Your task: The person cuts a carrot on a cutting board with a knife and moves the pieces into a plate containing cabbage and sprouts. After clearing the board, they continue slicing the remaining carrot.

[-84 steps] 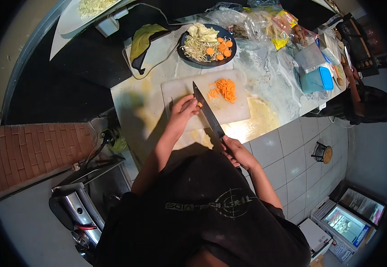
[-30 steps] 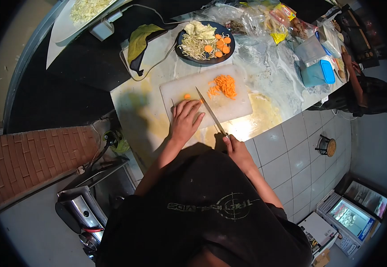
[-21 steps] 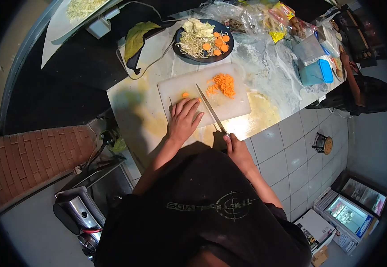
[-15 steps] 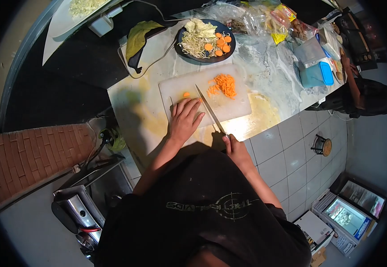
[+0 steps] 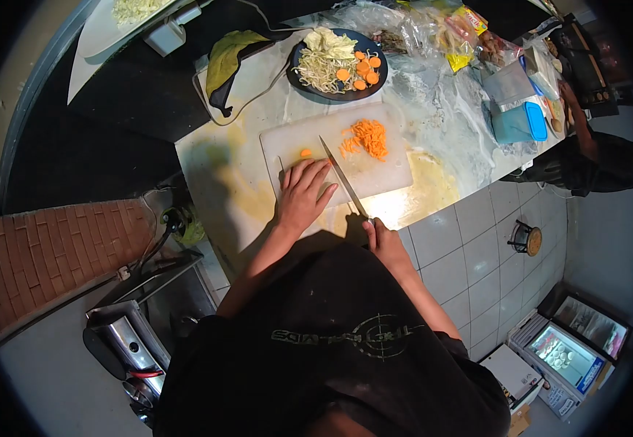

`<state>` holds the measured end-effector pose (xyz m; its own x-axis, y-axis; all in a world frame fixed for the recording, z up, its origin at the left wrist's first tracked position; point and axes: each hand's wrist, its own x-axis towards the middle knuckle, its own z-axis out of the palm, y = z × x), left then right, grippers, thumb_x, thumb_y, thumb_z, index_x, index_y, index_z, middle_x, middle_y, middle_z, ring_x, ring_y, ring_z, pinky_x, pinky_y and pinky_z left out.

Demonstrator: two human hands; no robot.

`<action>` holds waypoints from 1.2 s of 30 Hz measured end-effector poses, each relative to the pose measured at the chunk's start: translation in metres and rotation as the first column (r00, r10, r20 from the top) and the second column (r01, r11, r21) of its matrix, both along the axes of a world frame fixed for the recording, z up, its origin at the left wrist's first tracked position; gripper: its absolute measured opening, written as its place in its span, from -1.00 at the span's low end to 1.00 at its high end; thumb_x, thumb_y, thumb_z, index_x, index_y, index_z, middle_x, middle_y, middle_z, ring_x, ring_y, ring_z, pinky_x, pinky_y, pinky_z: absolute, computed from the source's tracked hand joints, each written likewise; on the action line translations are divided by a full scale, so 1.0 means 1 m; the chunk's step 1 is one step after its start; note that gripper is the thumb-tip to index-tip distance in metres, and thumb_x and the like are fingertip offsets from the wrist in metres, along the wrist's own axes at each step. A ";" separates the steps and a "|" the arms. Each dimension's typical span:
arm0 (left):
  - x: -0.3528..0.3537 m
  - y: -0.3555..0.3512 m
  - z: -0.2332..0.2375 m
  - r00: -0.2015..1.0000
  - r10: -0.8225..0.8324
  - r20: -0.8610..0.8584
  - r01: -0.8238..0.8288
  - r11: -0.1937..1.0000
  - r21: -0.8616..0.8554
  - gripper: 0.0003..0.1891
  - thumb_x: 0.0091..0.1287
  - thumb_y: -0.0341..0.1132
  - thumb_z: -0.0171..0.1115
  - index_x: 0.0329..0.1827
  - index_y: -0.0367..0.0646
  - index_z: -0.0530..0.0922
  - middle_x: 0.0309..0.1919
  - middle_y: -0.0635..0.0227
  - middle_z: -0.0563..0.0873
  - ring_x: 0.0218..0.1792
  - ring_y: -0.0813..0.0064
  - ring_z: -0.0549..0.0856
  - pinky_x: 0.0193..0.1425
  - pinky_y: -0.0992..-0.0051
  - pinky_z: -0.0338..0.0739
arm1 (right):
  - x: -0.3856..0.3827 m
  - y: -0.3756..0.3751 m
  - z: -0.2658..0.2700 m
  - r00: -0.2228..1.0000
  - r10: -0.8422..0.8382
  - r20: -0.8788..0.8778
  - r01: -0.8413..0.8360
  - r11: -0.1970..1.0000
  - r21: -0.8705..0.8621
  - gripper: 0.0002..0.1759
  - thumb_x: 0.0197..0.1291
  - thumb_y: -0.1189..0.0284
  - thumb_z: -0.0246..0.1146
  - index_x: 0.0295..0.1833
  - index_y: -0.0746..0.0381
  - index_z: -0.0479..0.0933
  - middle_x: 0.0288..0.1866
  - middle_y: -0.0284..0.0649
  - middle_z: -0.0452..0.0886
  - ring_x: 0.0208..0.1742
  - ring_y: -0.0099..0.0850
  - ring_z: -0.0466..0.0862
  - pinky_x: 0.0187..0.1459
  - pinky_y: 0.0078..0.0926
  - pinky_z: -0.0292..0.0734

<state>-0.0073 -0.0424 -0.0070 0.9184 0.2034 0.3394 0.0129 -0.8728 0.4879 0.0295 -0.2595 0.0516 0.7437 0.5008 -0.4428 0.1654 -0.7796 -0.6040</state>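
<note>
My right hand (image 5: 388, 244) is wrapped round the handle of a long kitchen knife (image 5: 346, 181), whose blade lies across the white cutting board (image 5: 280, 142) with its tip pointing away from me. My left hand (image 5: 304, 195) rests on the board just left of the blade, fingers bent and pressed down. A bit of carrot (image 5: 328, 162) shows at its fingertips, mostly hidden. Just beyond the fingers sits another small carrot piece (image 5: 305, 153). To the right of the blade is a heap of thin carrot strips (image 5: 367, 140).
Behind the board stands a dark plate (image 5: 309, 89) with bean sprouts, cabbage and carrot slices. Plastic bags (image 5: 433, 33) and a blue-lidded container (image 5: 520, 124) line the counter. A cable (image 5: 258, 100) runs at left. Another person (image 5: 597, 156) is at the far right.
Both hands and the knife stay almost in place. The view has shifted very slightly; the carrot bit at my left fingertips shows a little less.
</note>
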 end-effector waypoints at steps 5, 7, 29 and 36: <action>0.001 0.000 0.001 1.000 -0.004 -0.010 0.004 1.000 -0.001 -0.55 0.34 -0.17 0.33 0.24 -0.16 0.59 0.23 0.36 0.63 0.27 0.25 0.51 0.36 0.23 0.31 | 0.001 0.002 -0.001 0.999 0.001 -0.040 -0.001 1.000 0.004 -0.49 0.58 0.14 -0.06 -0.14 0.44 0.44 -0.47 0.33 0.58 -0.34 0.32 0.62 -0.32 0.16 0.48; 0.002 0.000 0.000 1.000 -0.001 0.004 0.001 1.000 -0.001 -0.56 0.34 -0.18 0.32 0.23 -0.17 0.60 0.22 0.37 0.64 0.26 0.26 0.51 0.35 0.23 0.31 | 0.001 0.005 0.000 0.998 -0.014 -0.063 0.011 0.999 -0.041 -0.48 0.58 0.12 -0.08 -0.14 0.43 0.44 -0.44 0.35 0.59 -0.30 0.33 0.62 -0.30 0.17 0.49; 0.009 0.006 0.013 0.978 0.153 0.140 -0.108 0.951 -0.291 -0.61 0.30 -0.28 0.36 0.16 -0.18 0.57 0.11 0.26 0.60 0.18 0.13 0.51 0.31 0.22 0.35 | 0.004 -0.020 -0.011 0.992 0.004 0.130 -0.017 0.995 0.099 -0.54 0.53 0.16 0.05 -0.14 0.43 0.48 -0.53 0.24 0.58 -0.42 0.24 0.63 -0.35 0.11 0.55; -0.003 0.015 0.000 0.995 0.100 -0.020 -0.101 0.993 -0.066 -0.67 0.22 -0.22 0.44 0.01 -0.06 0.64 0.00 0.36 0.60 0.07 0.24 0.53 0.22 0.24 0.37 | 0.005 -0.019 -0.011 0.989 -0.107 0.099 0.100 0.992 0.077 -0.56 0.53 0.19 0.08 -0.15 0.43 0.46 -0.51 0.27 0.54 -0.35 0.29 0.56 -0.31 0.10 0.43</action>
